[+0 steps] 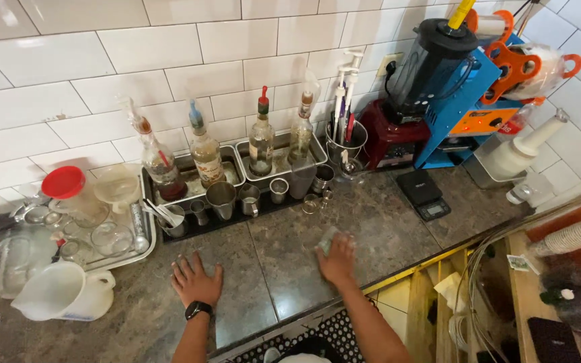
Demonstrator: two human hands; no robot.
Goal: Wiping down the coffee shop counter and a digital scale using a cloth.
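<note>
Left hand (196,279) lay flat on the stone tabletop (270,269), fingers (184,267) spread apart, w/ nothing under them. Right hand (337,260) pressed a pale cloth (327,238), fingers together on it, just below steel cups (222,199) & a black scale (424,193).

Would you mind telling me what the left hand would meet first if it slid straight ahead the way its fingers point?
Probably the dark tray holding the steel cups; the left hand lies flat on the countertop, though depth is uncertain.
</note>
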